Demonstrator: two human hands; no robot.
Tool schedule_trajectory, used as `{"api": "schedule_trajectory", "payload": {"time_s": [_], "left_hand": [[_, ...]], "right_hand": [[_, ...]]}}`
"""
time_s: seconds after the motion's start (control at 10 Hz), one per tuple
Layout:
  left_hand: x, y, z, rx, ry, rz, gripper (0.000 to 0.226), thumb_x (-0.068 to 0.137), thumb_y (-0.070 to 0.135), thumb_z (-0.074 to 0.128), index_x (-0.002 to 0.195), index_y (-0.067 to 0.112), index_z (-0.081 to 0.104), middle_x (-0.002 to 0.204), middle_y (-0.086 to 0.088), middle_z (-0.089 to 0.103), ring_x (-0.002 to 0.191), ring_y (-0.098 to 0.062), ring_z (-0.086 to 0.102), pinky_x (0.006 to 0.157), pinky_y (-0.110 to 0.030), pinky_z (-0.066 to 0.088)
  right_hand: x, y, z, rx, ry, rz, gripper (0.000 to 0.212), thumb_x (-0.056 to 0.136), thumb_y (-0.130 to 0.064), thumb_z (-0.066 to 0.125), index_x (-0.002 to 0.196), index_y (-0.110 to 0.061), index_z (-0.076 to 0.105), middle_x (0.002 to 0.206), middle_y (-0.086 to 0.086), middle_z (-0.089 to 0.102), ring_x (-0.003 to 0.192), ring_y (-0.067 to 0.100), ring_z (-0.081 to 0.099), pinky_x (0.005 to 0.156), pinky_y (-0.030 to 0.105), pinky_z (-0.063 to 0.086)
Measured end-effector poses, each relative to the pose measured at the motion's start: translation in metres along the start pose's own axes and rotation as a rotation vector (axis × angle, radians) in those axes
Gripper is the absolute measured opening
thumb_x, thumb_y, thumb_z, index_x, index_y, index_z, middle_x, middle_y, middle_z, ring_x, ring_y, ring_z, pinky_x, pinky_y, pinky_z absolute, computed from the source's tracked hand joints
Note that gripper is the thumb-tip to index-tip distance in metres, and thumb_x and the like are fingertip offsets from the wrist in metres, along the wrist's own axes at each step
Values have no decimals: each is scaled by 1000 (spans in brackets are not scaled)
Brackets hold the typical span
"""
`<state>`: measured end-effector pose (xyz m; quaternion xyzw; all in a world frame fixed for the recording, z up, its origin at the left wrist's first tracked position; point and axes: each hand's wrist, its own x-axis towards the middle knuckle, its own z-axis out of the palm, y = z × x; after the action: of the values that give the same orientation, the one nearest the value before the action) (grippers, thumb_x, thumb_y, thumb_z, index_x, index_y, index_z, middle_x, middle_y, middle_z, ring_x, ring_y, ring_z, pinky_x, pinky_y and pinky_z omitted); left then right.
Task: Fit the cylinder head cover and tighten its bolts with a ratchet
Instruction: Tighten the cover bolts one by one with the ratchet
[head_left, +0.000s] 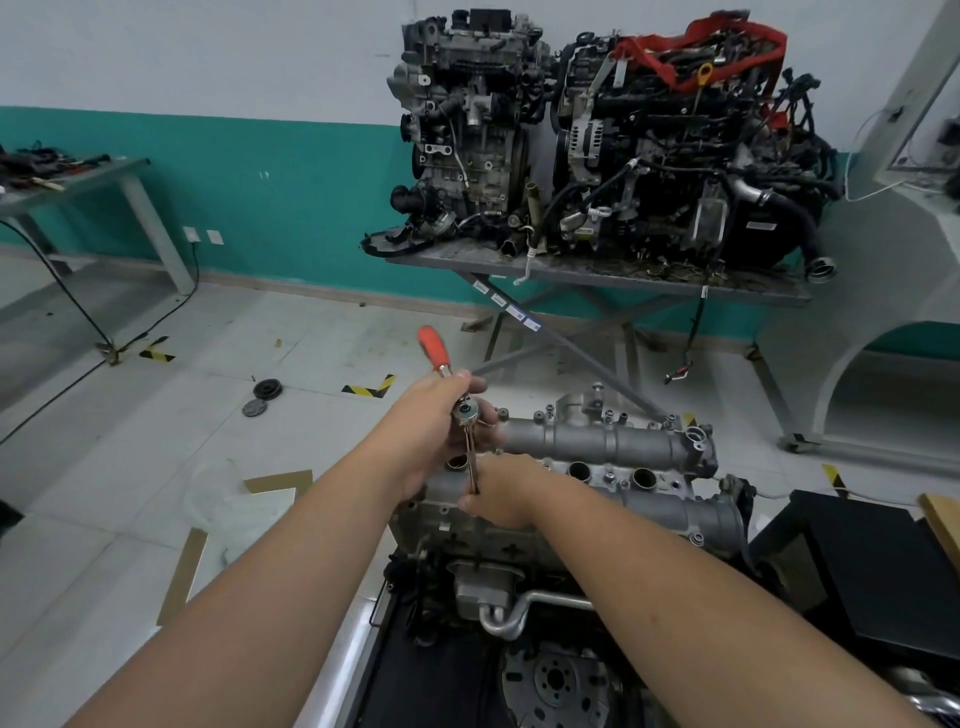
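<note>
- Left hand (436, 415) grips the ratchet (441, 371) near its head, steadying it upright.
- Right hand (501, 496) pinches the extension (471, 462), guiding it onto a cylinder head cover (623, 447) bolt.

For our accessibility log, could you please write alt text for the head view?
Left hand grips a red-handled ratchet while the right hand steadies its extension bar over the cylinder head cover. Two more engines sit on a table behind.

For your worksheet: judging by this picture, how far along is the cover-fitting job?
Done: the cylinder head cover sits on the engine. In hand: the left hand grips the ratchet while the right hand steadies its extension. Left: whether the other bolts are tight cannot be seen.
</note>
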<state>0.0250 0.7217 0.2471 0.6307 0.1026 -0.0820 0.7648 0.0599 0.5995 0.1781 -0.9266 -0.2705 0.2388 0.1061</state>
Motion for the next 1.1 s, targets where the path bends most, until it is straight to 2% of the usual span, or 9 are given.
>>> {"api": "schedule_trajectory", "payload": {"time_s": [0.2,0.3,0.4,0.6,0.7,0.8,0.9,1.0,1.1], "left_hand": [[3,24,-5,542,-180,-61,37,102,42,44,108,13,66,88,-7,77,83,-20,75,88,-42,55],[0,34,0,802,-136,21,36,101,46,51,94,18,73,79,2,76,61,-7,66,70,-34,49],[0,42,7,1238,-80,215,37,101,43,50,78,20,67,61,7,62,49,-7,50,54,-26,38],[-9,8,19,1766,74,818,15,94,42,56,86,29,60,92,8,55,90,-17,58,83,-35,32],[-4,-25,12,1528,388,1073,25,75,41,81,72,22,66,92,3,63,90,-21,60,85,-37,26],[2,-47,10,1189,482,978,33,84,52,64,96,22,69,116,1,60,107,-15,51,92,-37,26],[1,-53,21,622,300,784,47,94,59,40,123,27,57,118,11,60,100,-3,60,91,-34,48],[5,-45,34,-53,318,323,45,103,51,30,125,24,58,88,5,76,68,-8,69,63,-29,55],[6,-42,32,-336,324,203,45,105,52,31,110,20,63,77,-4,74,66,-18,70,62,-31,54]], "right_hand": [[0,-1,-1,-38,-12,-27,18,99,-38,52,94,-20,52,92,-2,50,91,23,51,77,33,37],[0,1,-2,-44,-14,-22,24,99,-36,52,81,-22,46,83,-4,48,87,22,50,76,33,36],[-1,-1,-3,-68,-17,-24,31,100,-35,50,73,-22,43,78,-3,47,86,24,51,74,33,36],[-5,1,-2,-82,67,-32,37,100,-37,52,124,-10,60,125,12,62,118,30,57,97,39,46],[-3,2,2,-2,140,-50,40,98,-27,59,134,-12,57,139,11,57,132,30,49,107,38,38],[-3,2,0,35,153,-52,40,102,-24,50,139,-8,51,143,14,52,135,29,47,107,36,39],[10,1,2,118,64,38,38,100,-24,52,134,-7,54,134,17,58,124,34,55,91,39,46],[7,-3,-1,-16,-28,6,30,98,-25,50,123,-12,59,126,11,61,112,33,57,83,39,43],[7,3,1,7,4,-22,23,97,-30,47,111,-16,60,111,6,65,93,27,58,75,35,42]]}}
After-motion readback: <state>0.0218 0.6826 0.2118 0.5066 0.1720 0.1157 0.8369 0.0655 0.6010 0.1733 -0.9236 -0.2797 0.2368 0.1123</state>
